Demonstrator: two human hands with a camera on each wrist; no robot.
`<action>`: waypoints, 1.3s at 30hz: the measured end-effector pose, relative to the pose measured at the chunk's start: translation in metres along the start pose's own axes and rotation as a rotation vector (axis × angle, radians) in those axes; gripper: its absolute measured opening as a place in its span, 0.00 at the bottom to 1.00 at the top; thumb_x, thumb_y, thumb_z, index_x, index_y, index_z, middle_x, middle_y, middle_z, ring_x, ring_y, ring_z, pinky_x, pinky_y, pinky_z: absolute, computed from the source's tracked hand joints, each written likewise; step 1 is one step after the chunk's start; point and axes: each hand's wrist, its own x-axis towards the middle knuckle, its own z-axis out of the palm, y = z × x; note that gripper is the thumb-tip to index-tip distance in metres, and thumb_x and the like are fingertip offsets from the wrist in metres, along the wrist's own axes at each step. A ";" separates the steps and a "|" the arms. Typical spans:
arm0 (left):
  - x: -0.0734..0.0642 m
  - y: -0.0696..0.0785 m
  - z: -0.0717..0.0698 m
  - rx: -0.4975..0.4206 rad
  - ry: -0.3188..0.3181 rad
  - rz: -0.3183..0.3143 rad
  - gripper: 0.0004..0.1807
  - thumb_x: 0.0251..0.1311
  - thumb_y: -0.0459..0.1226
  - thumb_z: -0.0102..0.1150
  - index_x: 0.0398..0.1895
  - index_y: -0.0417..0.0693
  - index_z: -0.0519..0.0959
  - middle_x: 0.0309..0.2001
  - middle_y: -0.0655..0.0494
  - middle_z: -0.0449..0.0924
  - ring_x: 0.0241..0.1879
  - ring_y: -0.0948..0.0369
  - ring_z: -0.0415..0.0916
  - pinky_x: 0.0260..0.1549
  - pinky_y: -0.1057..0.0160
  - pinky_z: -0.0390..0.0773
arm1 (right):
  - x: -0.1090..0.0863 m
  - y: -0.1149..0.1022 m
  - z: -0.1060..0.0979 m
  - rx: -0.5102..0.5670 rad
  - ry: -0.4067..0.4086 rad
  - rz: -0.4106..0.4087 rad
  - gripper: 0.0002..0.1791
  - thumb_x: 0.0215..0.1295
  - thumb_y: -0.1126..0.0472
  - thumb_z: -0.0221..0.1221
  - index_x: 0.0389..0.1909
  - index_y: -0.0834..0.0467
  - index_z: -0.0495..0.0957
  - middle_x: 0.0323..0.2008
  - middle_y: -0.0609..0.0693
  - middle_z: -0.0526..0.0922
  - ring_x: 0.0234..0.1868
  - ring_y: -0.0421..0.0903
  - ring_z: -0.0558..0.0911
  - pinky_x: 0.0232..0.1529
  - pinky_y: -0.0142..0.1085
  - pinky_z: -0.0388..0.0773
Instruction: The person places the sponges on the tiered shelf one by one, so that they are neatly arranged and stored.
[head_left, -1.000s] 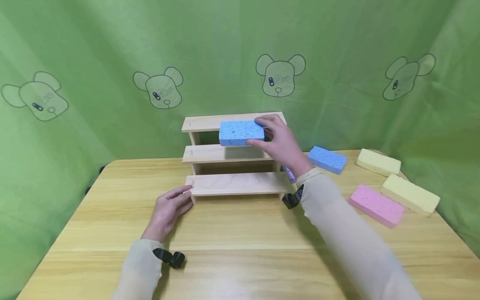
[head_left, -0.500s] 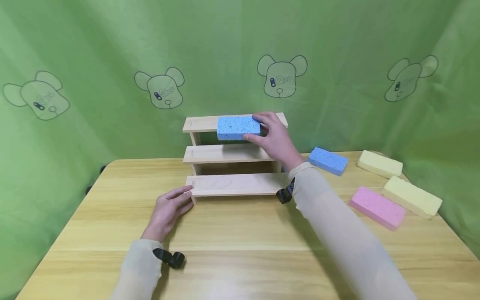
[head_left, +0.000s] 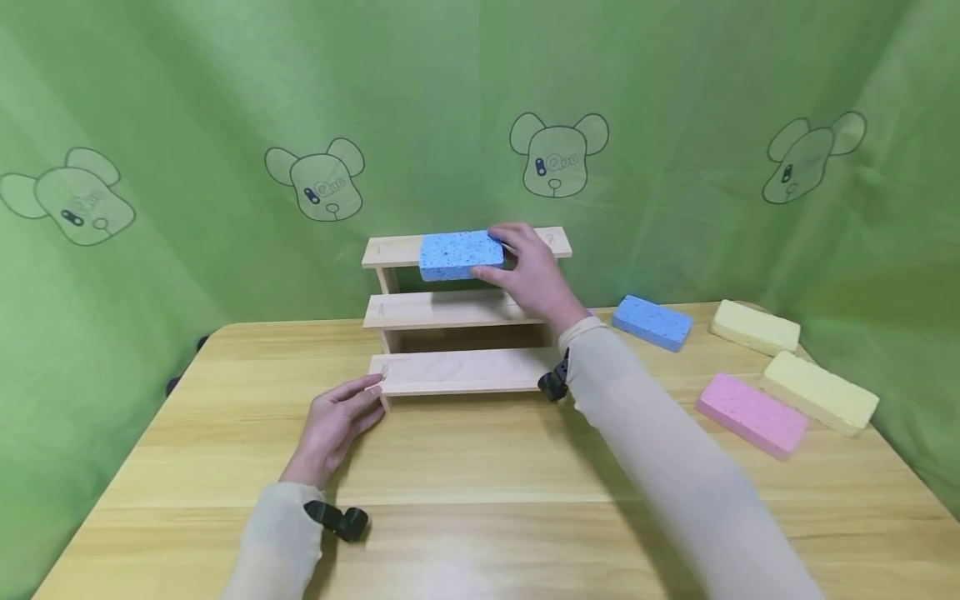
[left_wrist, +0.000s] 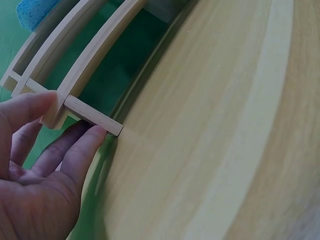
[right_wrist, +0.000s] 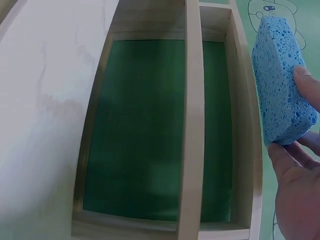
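Note:
A three-tier wooden stepped shelf point(head_left: 465, 371) stands at the back of the table. At the left end of its lowest step my left hand point(head_left: 335, 429) holds the corner; in the left wrist view the thumb lies on the step and the fingers are at the leg point(left_wrist: 94, 115). My right hand point(head_left: 531, 273) grips the right end of a blue speckled sponge point(head_left: 459, 252), thumb on the near side and fingers on the far side. The sponge lies flat over the middle of the top step, its front edge jutting past that step, as the right wrist view also shows the sponge point(right_wrist: 280, 80) right beside it.
To the right of the shelf lie another blue sponge point(head_left: 652, 322), two pale yellow sponges point(head_left: 754, 327) and a pink sponge point(head_left: 752, 415). A green curtain point(head_left: 450, 100) with bear drawings hangs behind the wooden table point(head_left: 450, 533).
My right hand has carried the blue sponge up and to the left, from in front of the upper steps to the top step. My left hand has stayed at the shelf corner.

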 end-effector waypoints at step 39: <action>0.002 0.000 -0.001 0.028 -0.002 0.001 0.21 0.64 0.28 0.61 0.60 0.33 0.74 0.64 0.47 0.70 0.57 0.52 0.75 0.52 0.61 0.80 | 0.041 -0.009 0.025 -0.066 -0.039 0.118 0.41 0.63 0.48 0.66 0.73 0.57 0.61 0.73 0.50 0.60 0.70 0.49 0.62 0.69 0.31 0.59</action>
